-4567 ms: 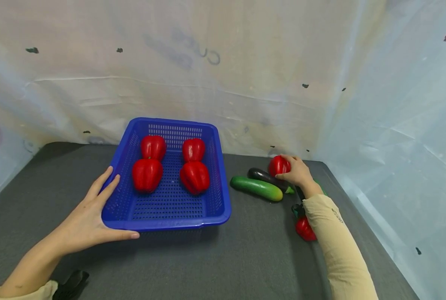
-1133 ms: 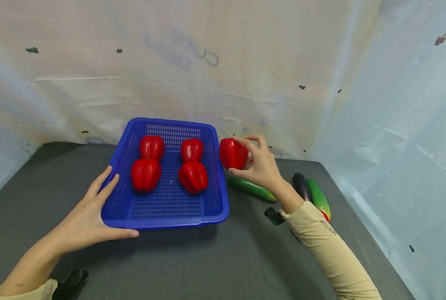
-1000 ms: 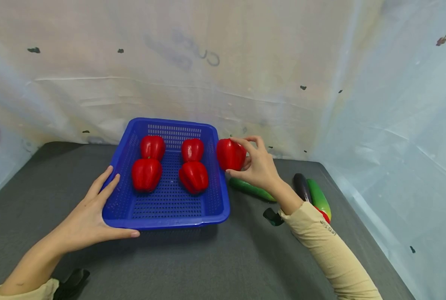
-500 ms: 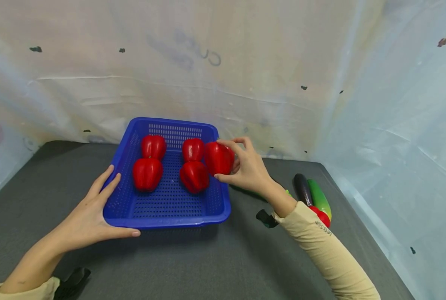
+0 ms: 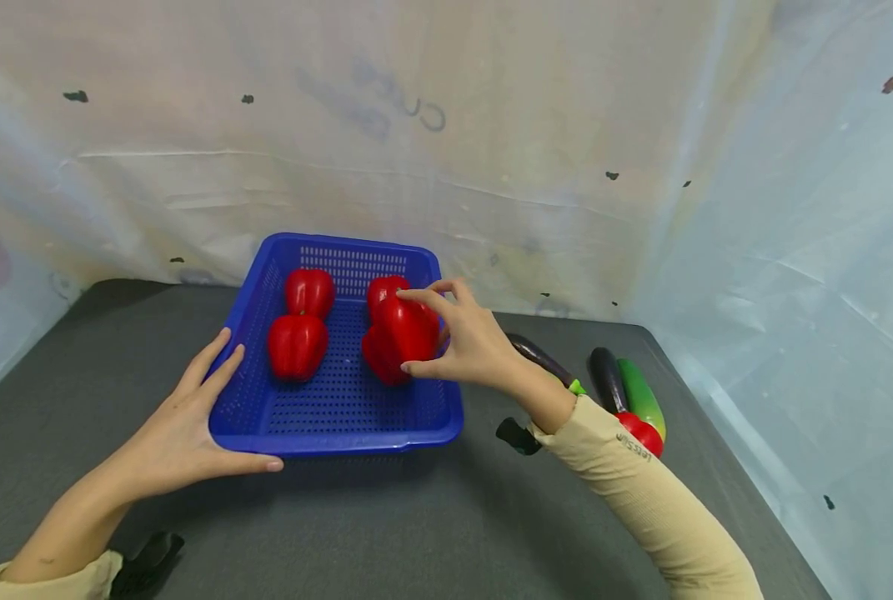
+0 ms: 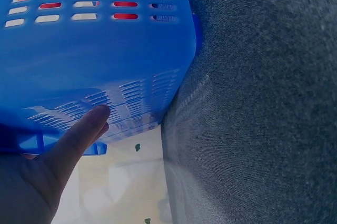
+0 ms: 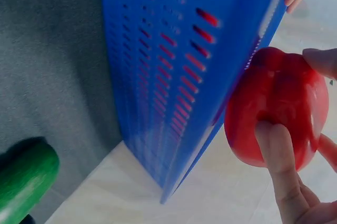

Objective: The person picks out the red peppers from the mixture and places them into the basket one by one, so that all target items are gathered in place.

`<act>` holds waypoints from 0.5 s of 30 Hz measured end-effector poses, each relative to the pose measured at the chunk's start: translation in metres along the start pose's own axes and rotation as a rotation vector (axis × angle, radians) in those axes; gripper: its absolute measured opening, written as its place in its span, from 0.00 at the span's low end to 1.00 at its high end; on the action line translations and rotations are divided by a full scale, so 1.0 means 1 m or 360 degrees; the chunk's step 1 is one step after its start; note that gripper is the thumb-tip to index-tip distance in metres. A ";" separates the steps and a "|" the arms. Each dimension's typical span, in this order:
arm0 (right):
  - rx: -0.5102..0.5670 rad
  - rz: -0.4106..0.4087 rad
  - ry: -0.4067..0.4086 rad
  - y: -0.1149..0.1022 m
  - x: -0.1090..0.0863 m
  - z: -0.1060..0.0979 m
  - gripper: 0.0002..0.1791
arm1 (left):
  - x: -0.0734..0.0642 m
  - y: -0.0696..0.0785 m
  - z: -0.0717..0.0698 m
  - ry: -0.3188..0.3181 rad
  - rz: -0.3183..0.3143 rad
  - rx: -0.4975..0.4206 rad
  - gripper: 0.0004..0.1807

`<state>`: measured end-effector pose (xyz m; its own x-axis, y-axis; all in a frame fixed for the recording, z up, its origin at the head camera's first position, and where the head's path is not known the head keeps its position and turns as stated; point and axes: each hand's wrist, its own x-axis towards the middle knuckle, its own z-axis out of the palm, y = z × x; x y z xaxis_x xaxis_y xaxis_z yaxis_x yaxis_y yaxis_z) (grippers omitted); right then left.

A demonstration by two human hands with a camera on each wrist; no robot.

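A blue perforated plastic basket stands on the dark grey table. Inside it, two red bell peppers lie along the left. Two more red bell peppers lie along the right, partly hidden. My right hand grips another bell pepper between thumb and fingers, above the basket's right side. In the right wrist view this held pepper is over the rim. My left hand rests against the basket's front left corner, fingers spread and straight; in the left wrist view they lie along its outer wall.
An eggplant lies right of the basket, partly behind my right hand. Farther right are another eggplant, a long green vegetable and a red vegetable, partly hidden by my sleeve. Plastic sheeting hangs behind the table.
My right hand has picked up the bell pepper from the far right of the table and carried it left, over the basket's right rim. The left hand and basket have stayed in place.
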<state>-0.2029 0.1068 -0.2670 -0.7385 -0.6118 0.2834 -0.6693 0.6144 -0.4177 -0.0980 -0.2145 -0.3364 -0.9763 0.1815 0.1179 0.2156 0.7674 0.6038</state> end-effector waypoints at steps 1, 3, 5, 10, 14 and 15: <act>-0.0013 -0.0004 -0.0015 -0.002 0.001 0.000 0.40 | 0.000 0.000 0.000 -0.0001 0.0002 -0.0002 0.73; -0.0039 -0.0014 -0.0044 -0.005 0.003 0.001 0.40 | 0.000 0.000 0.000 0.0003 0.0001 -0.0006 0.73; -0.0058 -0.0020 -0.0073 -0.008 0.006 0.002 0.40 | 0.001 0.000 0.000 0.0002 0.0003 -0.0007 0.73; -0.0086 -0.0022 -0.0160 -0.014 0.011 0.005 0.41 | 0.001 -0.001 0.000 -0.0003 0.0014 0.0000 0.73; -0.0069 -0.0020 -0.0242 -0.020 0.014 0.006 0.41 | 0.000 0.000 0.000 0.0000 0.0012 0.0005 0.73; -0.0066 -0.0020 -0.0262 -0.022 0.015 0.006 0.41 | 0.000 0.000 -0.001 0.0001 0.0010 0.0007 0.73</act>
<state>-0.1990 0.0813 -0.2593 -0.7088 -0.6911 0.1416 -0.6839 0.6239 -0.3783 -0.0981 -0.2149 -0.3360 -0.9750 0.1859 0.1219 0.2216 0.7689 0.5997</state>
